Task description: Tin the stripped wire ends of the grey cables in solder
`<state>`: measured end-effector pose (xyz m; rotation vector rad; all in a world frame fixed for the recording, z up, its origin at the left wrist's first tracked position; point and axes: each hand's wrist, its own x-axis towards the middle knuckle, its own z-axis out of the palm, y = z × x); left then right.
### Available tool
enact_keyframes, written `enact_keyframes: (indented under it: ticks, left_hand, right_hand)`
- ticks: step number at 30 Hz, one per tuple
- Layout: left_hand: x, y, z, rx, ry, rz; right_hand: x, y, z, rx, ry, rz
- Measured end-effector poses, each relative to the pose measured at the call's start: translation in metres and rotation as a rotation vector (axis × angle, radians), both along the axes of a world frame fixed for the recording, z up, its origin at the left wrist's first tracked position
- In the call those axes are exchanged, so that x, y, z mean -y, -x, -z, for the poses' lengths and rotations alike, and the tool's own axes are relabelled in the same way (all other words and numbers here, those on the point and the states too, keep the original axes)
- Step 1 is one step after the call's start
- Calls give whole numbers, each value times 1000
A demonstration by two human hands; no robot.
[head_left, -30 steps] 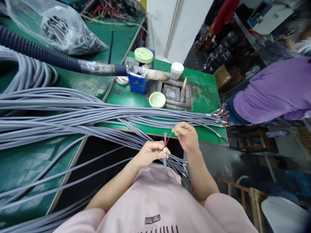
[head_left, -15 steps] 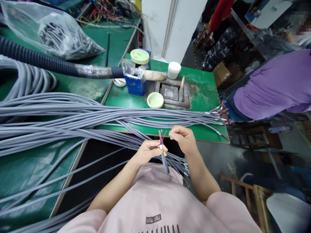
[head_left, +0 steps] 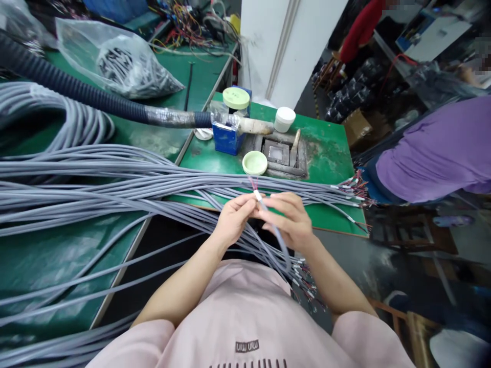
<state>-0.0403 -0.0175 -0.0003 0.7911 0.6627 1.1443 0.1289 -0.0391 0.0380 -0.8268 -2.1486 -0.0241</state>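
- Green bench carries a long bundle of grey cables, laid left to right, stripped ends at the right edge.
- Corrugated hose lies behind the bundle, near a clear plastic bag.
- Person in purple stands at right.
- Left hand and right hand meet above the bench's near edge.
- Single grey cable: both grips pinched on it near its stripped coloured wires.

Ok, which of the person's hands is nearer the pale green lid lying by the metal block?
Left. The left hand sits just below the pale green lid, gripping the grey cable; the right hand holds the same cable further right.
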Motion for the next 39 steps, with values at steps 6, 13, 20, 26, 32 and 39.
enact_keyframes:
  ticks: [6, 13, 20, 26, 32, 39]
  left_hand:
    - [-14, 29, 7, -677, -618, -562]
    - [-38, 52, 41, -1042, -810, -769]
    - [-39, 55, 53, -1084, -852, -731]
    - [-40, 55, 52, -1102, -928, -727]
    - [-40, 55, 53, -1120, -914, -725]
    - [-40, 55, 53, -1156, -872, -713]
  right_hand:
    - [-57, -11, -26, -212, 113, 256]
    - [-111, -6, -17, -160, 248, 257]
    - [-127, -4, -6, -84, 266, 234]
    - [-131, -2, 1, -74, 293, 251]
    - [-130, 1, 1, -28, 303, 236]
    - [-126, 1, -6, -16, 269, 258]
